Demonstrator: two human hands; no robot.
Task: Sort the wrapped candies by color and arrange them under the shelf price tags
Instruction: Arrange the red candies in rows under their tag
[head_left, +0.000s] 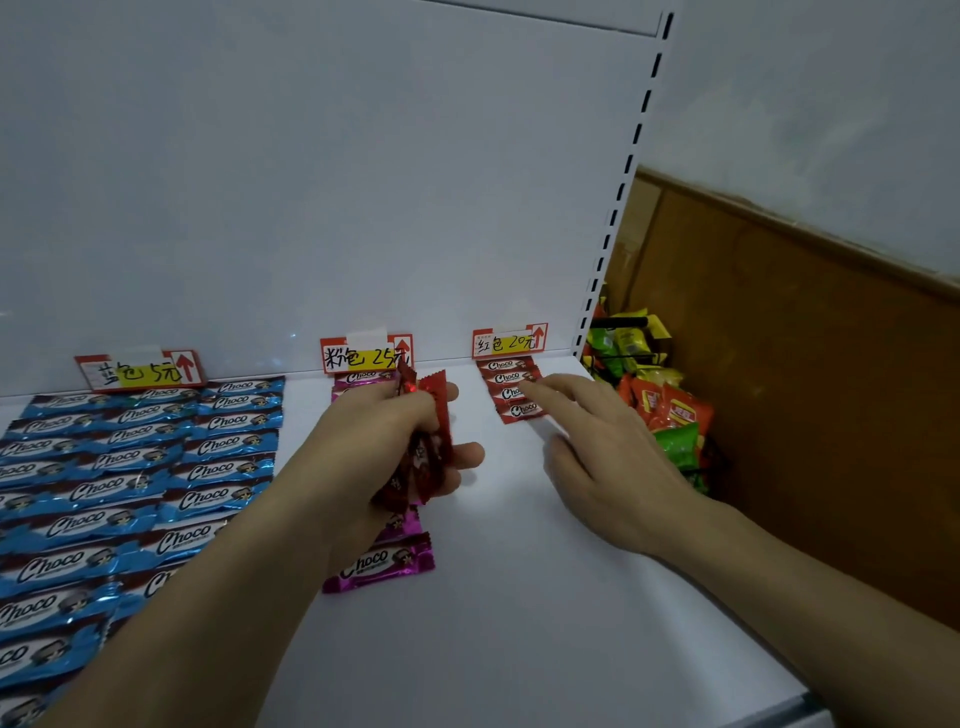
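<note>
The left hand (384, 441) gripped a bunch of red candies (435, 415) in curled fingers above the shelf (519, 597), while the right hand (608, 457) lay open, its straight fingers (550, 392) seemingly touching the column of red candies (511, 378) under the red price tag (509, 341).

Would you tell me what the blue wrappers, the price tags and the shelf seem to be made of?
Blue wrappers: likely metallised plastic film, glossy; they glint and crinkle.
Price tags: apparently paper or card, matt, with handwriting and tape.
Shelf: probably painted metal, smooth white with soft reflections; the look leaves it open.
</note>
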